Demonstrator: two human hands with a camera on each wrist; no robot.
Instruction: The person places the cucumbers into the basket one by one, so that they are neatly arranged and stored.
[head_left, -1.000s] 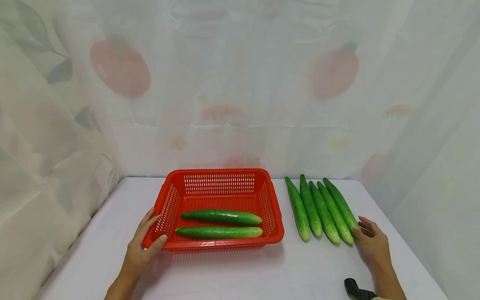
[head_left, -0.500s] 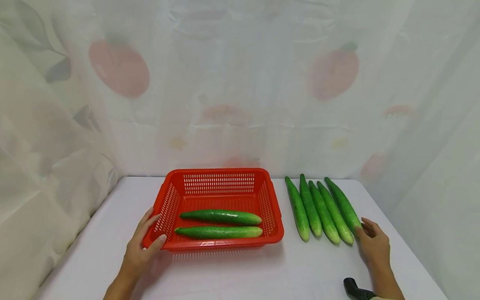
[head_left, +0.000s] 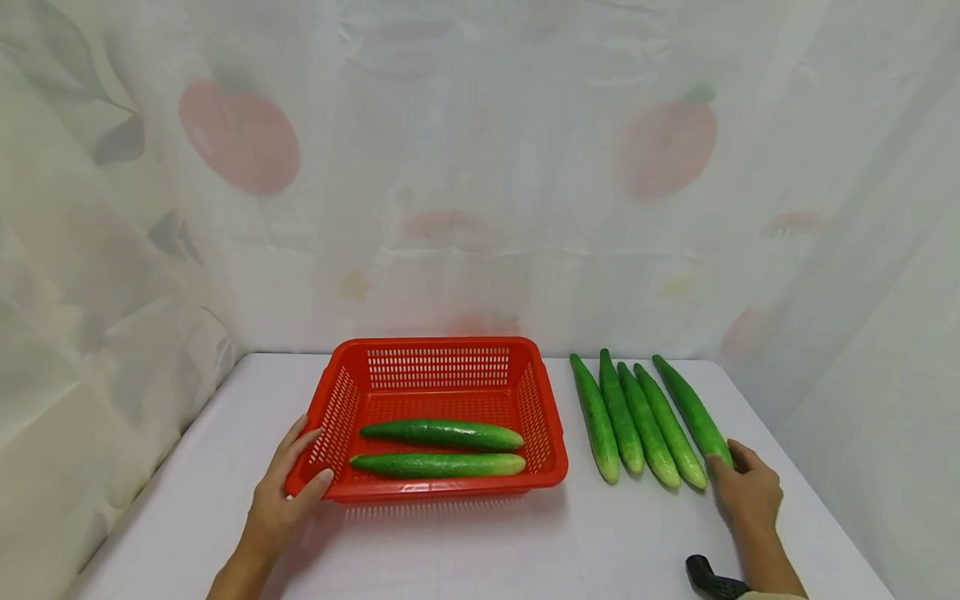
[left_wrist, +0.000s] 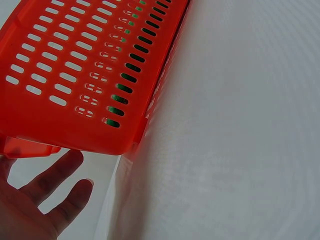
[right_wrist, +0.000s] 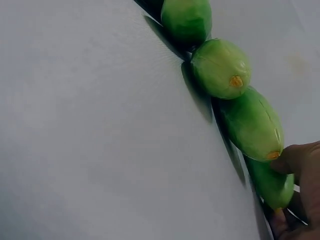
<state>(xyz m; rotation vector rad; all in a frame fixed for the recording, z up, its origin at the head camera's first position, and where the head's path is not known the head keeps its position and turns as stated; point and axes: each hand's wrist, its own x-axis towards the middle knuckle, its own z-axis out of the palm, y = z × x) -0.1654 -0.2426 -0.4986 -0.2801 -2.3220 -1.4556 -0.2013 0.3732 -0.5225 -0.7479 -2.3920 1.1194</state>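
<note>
A red plastic basket (head_left: 427,492) with slotted walls stands on the table, two green cucumbers (head_left: 438,465) lying crosswise inside. My left hand (head_left: 277,500) holds its near left corner, thumb and fingertips at the rim; the left wrist view has these fingers (left_wrist: 70,200) beside the slotted wall (left_wrist: 60,75). To the right, my right hand (head_left: 750,492) grips the near end of the outermost cucumber (head_left: 693,408), thumb on one side and fingers on the other. That cucumber's pale tip (right_wrist: 275,190) shows between thumb and fingers in the right wrist view.
Several more cucumbers (head_left: 651,425) lie side by side, left of the gripped one. A black curved object (head_left: 712,579) is by the right forearm. A printed curtain (head_left: 465,208) hangs behind the white table (head_left: 585,542), with sheeting (head_left: 97,333) along the left side.
The right hand and the outermost cucumber have shifted slightly right, opening a gap from its neighbour. The left hand and the basket have stayed put.
</note>
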